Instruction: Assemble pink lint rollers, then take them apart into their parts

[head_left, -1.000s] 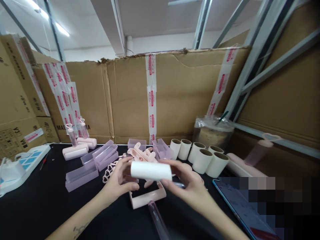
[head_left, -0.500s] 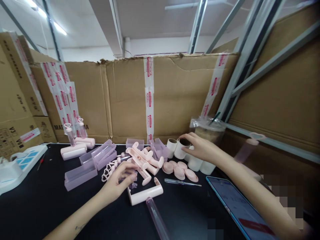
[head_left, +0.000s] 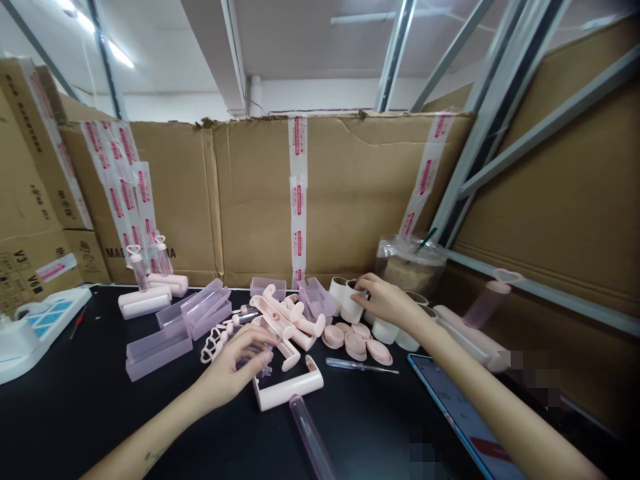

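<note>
My right hand (head_left: 384,301) has its thumb and fingers closed on the rim of a white roll with a brown core (head_left: 353,308). That roll stands among several similar ones, partly behind the hand. My left hand (head_left: 240,363) hovers with curved, parted fingers over small clear purple pieces (head_left: 266,368). Heart-ended pink sticks (head_left: 213,343) lie beside it. Pink bracket-shaped handles (head_left: 280,320) are piled just beyond. Nearer me lies a pink handle (head_left: 293,390) with a clear purple tube (head_left: 311,437) sticking out towards me.
Pink discs (head_left: 356,343) and a screwdriver (head_left: 361,365) lie right of centre. Purple boxes (head_left: 159,350) are at left, a power strip (head_left: 45,333) further left. A phone (head_left: 460,413) lies under my right forearm. A bagged cup (head_left: 413,267) stands behind the rolls.
My right hand has shifted slightly left and down, its fingers still at the roll's rim. The left hand has hardly moved. The whole view has shifted a little.
</note>
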Demonstrator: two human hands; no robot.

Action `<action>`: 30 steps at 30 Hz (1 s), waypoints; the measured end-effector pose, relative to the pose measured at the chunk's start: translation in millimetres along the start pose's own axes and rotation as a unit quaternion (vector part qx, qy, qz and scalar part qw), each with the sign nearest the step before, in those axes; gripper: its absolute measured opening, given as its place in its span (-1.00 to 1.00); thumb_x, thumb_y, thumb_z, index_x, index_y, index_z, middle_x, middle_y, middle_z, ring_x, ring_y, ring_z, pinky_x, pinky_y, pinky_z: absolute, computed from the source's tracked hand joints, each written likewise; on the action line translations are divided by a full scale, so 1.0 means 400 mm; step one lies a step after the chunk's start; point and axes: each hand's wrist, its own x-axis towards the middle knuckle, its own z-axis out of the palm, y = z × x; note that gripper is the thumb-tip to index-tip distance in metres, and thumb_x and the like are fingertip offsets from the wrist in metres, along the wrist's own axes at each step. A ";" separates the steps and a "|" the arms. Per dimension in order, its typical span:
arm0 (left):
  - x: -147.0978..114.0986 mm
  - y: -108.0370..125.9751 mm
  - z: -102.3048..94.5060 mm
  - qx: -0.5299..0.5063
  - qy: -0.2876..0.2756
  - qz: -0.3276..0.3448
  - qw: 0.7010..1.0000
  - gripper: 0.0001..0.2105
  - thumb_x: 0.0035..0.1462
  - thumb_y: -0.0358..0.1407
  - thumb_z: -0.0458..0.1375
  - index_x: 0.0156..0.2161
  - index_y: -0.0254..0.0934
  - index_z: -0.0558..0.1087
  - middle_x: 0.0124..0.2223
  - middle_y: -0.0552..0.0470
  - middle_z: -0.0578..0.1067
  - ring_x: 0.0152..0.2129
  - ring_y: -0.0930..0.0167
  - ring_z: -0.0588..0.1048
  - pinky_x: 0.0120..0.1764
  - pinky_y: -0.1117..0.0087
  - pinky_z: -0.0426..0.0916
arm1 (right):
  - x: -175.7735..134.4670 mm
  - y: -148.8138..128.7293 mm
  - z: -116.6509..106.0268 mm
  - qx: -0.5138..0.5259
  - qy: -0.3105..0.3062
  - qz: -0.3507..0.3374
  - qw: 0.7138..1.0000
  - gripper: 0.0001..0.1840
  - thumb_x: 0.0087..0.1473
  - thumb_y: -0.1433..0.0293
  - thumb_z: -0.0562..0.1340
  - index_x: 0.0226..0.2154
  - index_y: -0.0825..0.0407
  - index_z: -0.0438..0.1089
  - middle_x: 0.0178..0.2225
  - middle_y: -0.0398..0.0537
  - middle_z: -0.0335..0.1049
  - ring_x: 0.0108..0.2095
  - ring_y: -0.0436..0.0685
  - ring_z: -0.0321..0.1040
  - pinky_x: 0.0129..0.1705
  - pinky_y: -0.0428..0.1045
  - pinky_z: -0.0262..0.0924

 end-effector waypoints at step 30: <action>-0.007 -0.020 -0.001 0.504 -0.120 0.106 0.849 -0.72 0.13 -0.08 0.04 -0.20 -0.25 0.38 -0.25 -0.03 0.41 -0.30 0.30 0.35 -0.29 0.33 0.16 | 0.005 -0.028 0.025 0.012 0.008 -0.023 1.000 -0.80 0.14 0.32 0.06 -0.34 0.04 0.35 -0.20 -0.01 0.34 -0.34 0.10 0.42 -0.33 -0.06 0.21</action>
